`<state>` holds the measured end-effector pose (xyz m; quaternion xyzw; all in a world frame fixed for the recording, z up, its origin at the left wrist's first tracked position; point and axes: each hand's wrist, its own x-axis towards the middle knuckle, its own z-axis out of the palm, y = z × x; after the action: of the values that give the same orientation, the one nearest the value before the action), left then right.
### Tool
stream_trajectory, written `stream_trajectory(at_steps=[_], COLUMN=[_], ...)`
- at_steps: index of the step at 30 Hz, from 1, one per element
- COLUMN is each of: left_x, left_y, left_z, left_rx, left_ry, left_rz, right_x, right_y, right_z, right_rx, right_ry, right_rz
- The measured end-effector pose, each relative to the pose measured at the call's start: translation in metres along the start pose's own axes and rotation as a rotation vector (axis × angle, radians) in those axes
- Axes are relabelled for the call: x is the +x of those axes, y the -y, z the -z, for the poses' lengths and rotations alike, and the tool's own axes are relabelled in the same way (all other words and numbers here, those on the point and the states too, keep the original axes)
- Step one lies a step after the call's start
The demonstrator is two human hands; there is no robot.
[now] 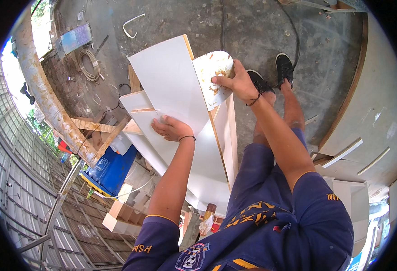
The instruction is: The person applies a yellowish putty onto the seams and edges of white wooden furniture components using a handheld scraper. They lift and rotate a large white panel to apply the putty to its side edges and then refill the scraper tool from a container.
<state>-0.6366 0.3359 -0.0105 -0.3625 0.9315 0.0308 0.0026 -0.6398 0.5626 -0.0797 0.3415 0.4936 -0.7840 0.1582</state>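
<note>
In the downward head view, I can see the person bent over a big white panel (pixel 166 67) with a bare yellowish-brown edge, which slants across the middle of the workspace in front of the body. The left hand (pixel 173 129) lies palm down on its face, fingers spread, clasping nothing. The right hand (pixel 239 83) is grasping a white round-ended piece (pixel 207 65) blotched with brown and yellow; the thumb presses its face while the other fingers go round its far side, mostly hidden from me. That piece sits right along the panel's right-hand edge, near its upper end. A dark band circles each wrist. Under the panel, longer white boards (pixel 151 151) run back toward the person's lap. Off to the left stand a blue bin (pixel 110 169) and a pale compartmented box (pixel 124 219), and a coil of cable (pixel 89 65) rests on the grey floor (pixel 185 18). Black shoes (pixel 285 67) show beyond the right forearm.
</note>
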Motion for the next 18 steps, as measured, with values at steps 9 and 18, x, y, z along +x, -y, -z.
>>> stream_trajectory(at_steps=[9, 18], left_x=[0.000, 0.000], left_y=[-0.004, -0.004], left_z=[0.003, 0.002], left_rx=[-0.008, -0.015], left_ry=[0.003, 0.001], left_rz=[-0.003, -0.004], right_x=[0.028, 0.053], right_y=[0.025, 0.038], right_z=[0.005, 0.012], right_rx=[0.038, -0.044], right_ry=[-0.092, -0.178], right_rz=[0.129, 0.139])
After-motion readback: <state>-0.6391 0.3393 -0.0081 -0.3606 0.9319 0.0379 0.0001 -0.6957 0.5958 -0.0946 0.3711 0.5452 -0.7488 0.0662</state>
